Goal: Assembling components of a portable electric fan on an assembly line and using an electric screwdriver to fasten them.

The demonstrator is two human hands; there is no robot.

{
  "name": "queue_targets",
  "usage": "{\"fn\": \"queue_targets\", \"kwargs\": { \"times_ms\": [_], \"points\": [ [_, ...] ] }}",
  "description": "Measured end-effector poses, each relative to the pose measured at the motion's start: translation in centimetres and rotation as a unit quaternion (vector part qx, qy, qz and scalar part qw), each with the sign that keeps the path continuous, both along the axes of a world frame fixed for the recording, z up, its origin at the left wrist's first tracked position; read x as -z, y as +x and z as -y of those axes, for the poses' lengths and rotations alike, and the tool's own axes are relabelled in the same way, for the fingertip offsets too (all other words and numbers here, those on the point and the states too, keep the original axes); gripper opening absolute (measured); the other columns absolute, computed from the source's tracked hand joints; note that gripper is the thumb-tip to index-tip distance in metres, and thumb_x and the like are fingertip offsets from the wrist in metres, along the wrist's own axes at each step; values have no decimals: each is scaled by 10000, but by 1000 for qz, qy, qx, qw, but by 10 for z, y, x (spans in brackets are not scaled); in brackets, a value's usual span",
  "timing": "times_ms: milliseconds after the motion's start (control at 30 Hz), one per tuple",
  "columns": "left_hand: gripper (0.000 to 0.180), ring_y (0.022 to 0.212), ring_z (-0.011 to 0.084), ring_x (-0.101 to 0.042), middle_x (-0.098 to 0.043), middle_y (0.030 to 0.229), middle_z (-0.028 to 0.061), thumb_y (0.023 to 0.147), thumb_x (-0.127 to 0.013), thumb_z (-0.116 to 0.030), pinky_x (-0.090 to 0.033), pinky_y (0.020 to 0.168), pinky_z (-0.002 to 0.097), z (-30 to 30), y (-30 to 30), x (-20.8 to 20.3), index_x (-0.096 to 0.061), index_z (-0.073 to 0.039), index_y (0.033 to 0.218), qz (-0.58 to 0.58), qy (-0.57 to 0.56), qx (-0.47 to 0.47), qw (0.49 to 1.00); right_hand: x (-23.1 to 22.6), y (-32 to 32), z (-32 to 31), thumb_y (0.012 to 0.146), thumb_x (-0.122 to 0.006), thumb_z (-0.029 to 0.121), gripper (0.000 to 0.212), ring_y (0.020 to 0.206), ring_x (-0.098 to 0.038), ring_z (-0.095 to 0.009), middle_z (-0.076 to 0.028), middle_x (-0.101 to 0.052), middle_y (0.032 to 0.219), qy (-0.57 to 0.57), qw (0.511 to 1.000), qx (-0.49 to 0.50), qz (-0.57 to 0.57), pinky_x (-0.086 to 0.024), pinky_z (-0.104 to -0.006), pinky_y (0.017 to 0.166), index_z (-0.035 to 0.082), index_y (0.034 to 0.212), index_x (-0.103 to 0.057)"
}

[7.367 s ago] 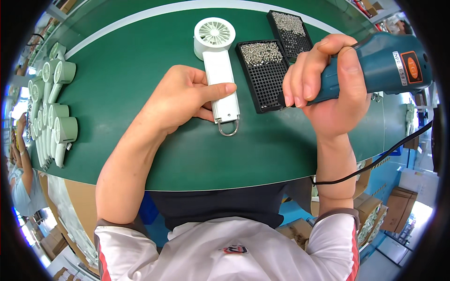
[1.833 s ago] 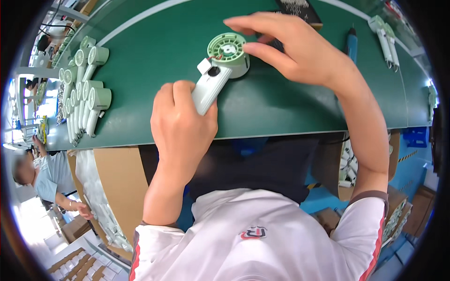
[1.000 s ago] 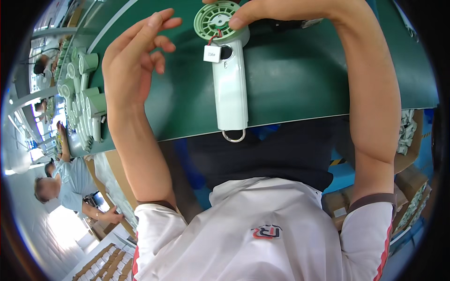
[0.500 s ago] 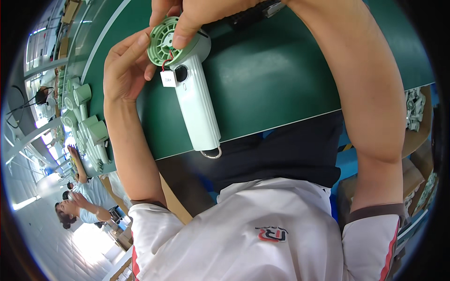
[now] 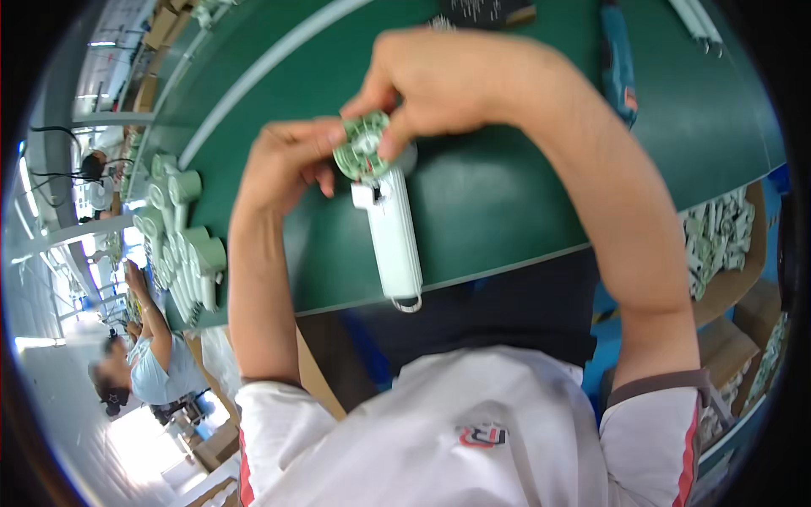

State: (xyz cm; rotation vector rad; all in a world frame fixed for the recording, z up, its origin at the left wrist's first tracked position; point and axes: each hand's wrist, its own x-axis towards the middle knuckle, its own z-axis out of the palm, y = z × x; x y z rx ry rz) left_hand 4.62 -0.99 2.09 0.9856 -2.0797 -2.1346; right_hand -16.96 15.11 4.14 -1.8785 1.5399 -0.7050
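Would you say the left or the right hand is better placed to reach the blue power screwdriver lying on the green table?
Probably the right hand: the power screwdriver lies on its side. The left hand steadies the fan head from the far side.

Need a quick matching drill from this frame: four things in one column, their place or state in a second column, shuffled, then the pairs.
Things:
1. handheld fan
2. blue power screwdriver
3. stack of pale green fan bodies
4. left hand

Places or states:
A. lying untouched on the green table, far right
B. piled along the table's left edge
C. held up at its round head by both hands, handle hanging toward the person
D. fingertips on the left side of the round grille, opposite the right hand

Pairs: 1-C, 2-A, 3-B, 4-D
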Motion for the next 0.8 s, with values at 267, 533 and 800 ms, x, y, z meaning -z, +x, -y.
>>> {"fn": "queue_targets", "kwargs": {
  "times_ms": [267, 533, 800],
  "points": [
    [422, 851, 158, -700, -750, 1030, 132, 901, -801, -150, -558, 686, 285, -45, 1, -22, -695, 91, 1230, -26, -133, -82, 987, 4, 9, -19, 865, -787, 224, 323, 601, -654, -237, -144, -704, 698, -82, 995, 41, -23, -531, -382, 601, -6, 1092, -779],
    [731, 990, 170, -694, -744, 1125, 147, 671, -932, -28, -560, 782, 295, -60, 3, -30, -631, 119, 1320, -4, -328, 47, 944, -12, 8, -25, 761, -849, 221, 317, 928, -734, -400, -258, -744, 918, -59, 996, 72, -14, -580, -459, 813, -52, 900, -767],
    [697, 923, 145, -707, -760, 1081, 125, 717, -913, -61, -553, 789, 287, -68, -9, -48, -633, 105, 1333, 66, -397, 91, 911, 3, 2, -4, 726, -894, 273, 364, 848, -744, -359, -240, -748, 890, -80, 996, 20, -39, -581, -436, 758, -29, 898, -788]
  ]
}}
